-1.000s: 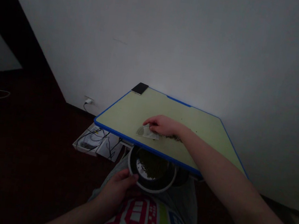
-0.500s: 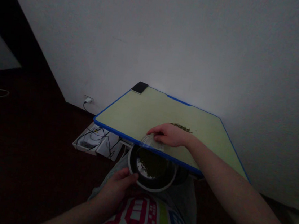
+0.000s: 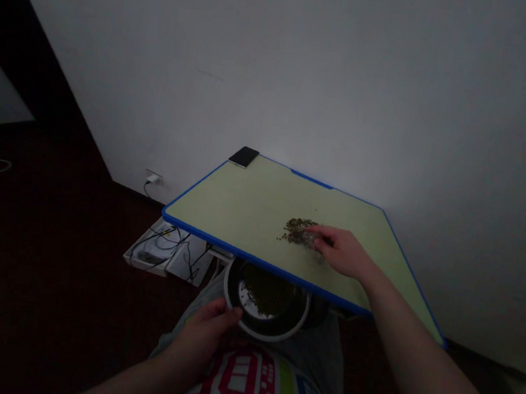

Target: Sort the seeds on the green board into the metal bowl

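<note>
Your left hand [image 3: 208, 328] was partly curled, its thumb over the near-left rim of the bowl [image 3: 269, 338], gripping it. Your right hand [image 3: 343, 253] was pinched nearly closed over the table [image 3: 233, 203], thumb and fingers on a clear flat piece [image 3: 312, 241], too blurred for its outline to be told. That piece was at the near-right side of the small dark grains [image 3: 298, 224], which lay in a loose heap around the middle of the tabletop. The bowl sat just below the blue table edge, above your lap, with more dark grains inside. A black tablet [image 3: 243, 156] lay at the far-left corner, well apart from both your hands.
</note>
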Action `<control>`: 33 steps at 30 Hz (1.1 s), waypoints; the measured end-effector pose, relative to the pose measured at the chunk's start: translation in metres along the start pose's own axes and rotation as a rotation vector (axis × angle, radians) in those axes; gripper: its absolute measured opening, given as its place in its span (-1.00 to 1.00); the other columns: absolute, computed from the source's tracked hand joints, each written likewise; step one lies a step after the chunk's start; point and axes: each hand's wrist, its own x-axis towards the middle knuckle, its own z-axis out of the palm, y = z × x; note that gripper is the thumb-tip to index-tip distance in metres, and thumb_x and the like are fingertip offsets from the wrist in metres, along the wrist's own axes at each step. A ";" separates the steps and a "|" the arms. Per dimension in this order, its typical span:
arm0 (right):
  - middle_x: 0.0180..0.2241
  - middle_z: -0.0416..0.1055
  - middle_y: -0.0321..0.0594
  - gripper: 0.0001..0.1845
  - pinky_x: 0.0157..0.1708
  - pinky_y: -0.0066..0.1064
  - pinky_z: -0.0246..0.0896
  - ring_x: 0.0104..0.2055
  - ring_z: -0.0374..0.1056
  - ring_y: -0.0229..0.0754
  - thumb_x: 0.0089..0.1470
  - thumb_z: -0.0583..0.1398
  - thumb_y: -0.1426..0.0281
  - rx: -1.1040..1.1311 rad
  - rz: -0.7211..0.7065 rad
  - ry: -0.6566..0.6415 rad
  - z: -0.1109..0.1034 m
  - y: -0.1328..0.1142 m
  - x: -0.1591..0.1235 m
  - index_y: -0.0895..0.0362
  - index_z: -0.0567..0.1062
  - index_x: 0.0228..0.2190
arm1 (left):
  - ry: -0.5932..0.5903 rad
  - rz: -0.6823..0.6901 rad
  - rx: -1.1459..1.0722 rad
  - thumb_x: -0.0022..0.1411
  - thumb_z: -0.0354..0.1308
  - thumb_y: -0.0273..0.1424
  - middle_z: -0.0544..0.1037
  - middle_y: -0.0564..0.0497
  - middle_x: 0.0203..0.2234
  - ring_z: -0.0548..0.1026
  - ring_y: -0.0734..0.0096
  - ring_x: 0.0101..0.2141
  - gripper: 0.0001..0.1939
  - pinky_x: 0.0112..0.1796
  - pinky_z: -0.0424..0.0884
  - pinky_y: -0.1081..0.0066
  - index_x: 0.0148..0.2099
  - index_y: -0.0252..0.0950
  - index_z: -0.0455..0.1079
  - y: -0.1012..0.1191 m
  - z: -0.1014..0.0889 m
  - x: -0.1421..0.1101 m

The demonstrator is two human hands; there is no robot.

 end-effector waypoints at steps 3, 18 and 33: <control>-0.56 0.40 -0.32 -0.55 -0.51 -0.43 0.05 -0.58 0.17 -0.27 0.06 0.06 0.39 -0.065 0.034 0.034 0.003 -0.003 -0.002 0.11 0.55 -0.03 | 0.004 0.013 0.006 -0.05 0.36 -0.34 0.69 -0.07 -0.35 0.64 0.17 -0.35 -0.73 -0.33 0.53 0.31 -0.25 -0.31 0.50 0.000 0.000 -0.001; -0.50 0.51 -0.21 -0.52 -0.34 -0.40 0.18 -0.48 0.32 -0.21 0.07 0.04 0.47 -0.191 0.052 0.050 0.013 -0.026 0.002 0.18 0.54 0.00 | 0.002 0.006 -0.022 -0.06 0.37 -0.36 0.68 -0.09 -0.38 0.63 0.13 -0.36 -0.78 -0.33 0.51 0.27 -0.32 -0.31 0.49 0.001 -0.001 0.000; -0.47 0.54 -0.22 -0.50 -0.36 -0.41 0.20 -0.50 0.33 -0.21 0.05 0.04 0.45 -0.243 0.107 0.055 0.008 -0.011 0.003 0.16 0.54 0.00 | 0.018 0.009 -0.019 -0.09 0.38 -0.35 0.67 -0.11 -0.34 0.63 0.08 -0.30 -0.73 -0.29 0.53 0.21 -0.30 -0.30 0.49 0.001 -0.001 -0.001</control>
